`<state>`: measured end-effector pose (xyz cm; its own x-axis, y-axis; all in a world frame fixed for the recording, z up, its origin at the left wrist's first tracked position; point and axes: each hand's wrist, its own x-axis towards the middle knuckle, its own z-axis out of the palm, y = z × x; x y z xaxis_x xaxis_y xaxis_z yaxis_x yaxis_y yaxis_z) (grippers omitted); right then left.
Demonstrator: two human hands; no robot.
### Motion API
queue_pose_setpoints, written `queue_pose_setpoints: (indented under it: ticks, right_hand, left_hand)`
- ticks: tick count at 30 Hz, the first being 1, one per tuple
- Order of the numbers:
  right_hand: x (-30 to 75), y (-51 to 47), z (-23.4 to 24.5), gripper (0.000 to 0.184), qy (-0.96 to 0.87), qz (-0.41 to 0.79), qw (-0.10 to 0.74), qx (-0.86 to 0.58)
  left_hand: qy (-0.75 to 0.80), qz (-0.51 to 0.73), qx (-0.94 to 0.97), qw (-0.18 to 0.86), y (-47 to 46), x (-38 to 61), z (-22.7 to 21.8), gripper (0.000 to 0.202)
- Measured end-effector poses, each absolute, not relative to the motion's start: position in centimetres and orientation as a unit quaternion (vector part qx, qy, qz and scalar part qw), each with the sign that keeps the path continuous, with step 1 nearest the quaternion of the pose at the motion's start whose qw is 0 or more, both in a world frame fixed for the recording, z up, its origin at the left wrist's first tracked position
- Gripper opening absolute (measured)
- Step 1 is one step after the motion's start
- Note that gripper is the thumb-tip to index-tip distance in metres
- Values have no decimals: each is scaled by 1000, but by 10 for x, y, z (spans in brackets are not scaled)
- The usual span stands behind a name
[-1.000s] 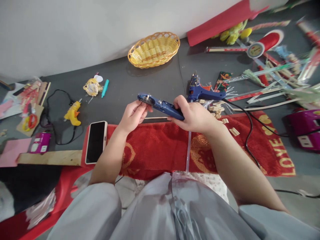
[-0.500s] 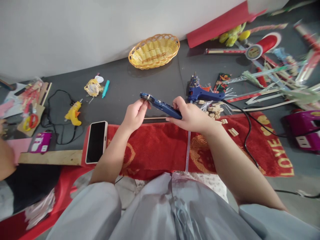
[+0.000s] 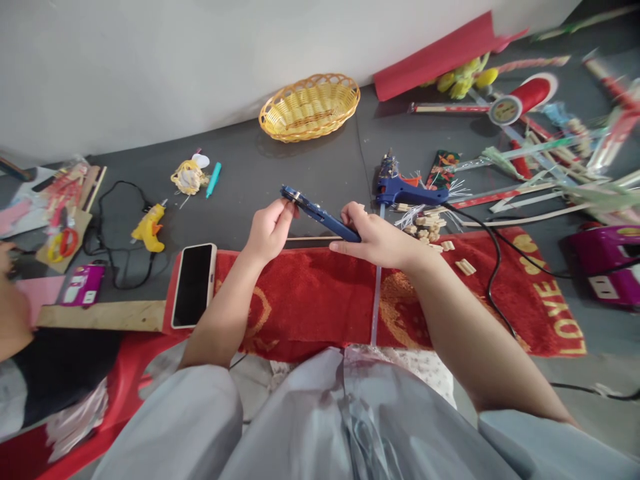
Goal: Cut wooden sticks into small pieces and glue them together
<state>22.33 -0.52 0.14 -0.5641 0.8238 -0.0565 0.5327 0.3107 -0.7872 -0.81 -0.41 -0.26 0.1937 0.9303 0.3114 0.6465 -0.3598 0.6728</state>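
My right hand [image 3: 377,237] is wrapped round the handles of a dark blue plier-like tool [image 3: 323,217], held in the air above the edge of the red towel [image 3: 320,300]. The tool's metal head points up and left. At that head, my left hand [image 3: 270,230] is closed in a pinch. Whatever lies between its fingers is hidden. Behind the towel's far edge runs a thin stick [image 3: 315,238]. Right of my right hand lie short pale stick pieces [image 3: 427,223] in a small heap, with a few on the towel. A blue glue gun [image 3: 413,192] rests just beyond them.
A wicker basket [image 3: 310,110] stands by the wall. Left are a phone [image 3: 193,285], a yellow glue gun [image 3: 149,228] and a teal pen [image 3: 213,180]. Right lie a red thread spool [image 3: 523,99], wrapped sticks, a purple box [image 3: 605,267] and black cables. Another person's arm [image 3: 13,310] shows far left.
The tool has turned slightly in my hands and its handles look narrower. My right hand has shifted a little downward. My left hand stays pinched at the head.
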Motion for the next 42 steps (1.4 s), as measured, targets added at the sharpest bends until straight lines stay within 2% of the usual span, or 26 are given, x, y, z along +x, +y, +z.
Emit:
queue_pose_setpoints:
  ticks: [7, 13, 18, 24, 28, 33, 42]
  right_hand:
    - [221, -3, 3, 39, -772, 442, 182, -419]
    - [217, -5, 2, 44, -758, 440, 202, -437]
    - [218, -5, 2, 46, -720, 427, 233, -496]
    - [223, 0, 1, 47, -655, 436, 267, -557]
    - [223, -2, 5, 46, -663, 356, 274, -599]
    - [221, -6, 6, 47, -697, 237, 247, -630]
    - [219, -10, 6, 47, -745, 161, 168, -625]
  left_hand:
    - [530, 361, 729, 240, -5, -9, -2, 47]
    - [535, 363, 716, 264, -2, -10, -5, 46]
    - [595, 311, 717, 187, -1, -9, -1, 46]
    - [702, 121, 702, 6, 1, -9, 3, 46]
    - [738, 71, 668, -60, 3, -15, 1, 52]
    - [765, 41, 639, -73, 7, -21, 3, 49]
    - [745, 28, 663, -64, 11, -23, -1, 39]
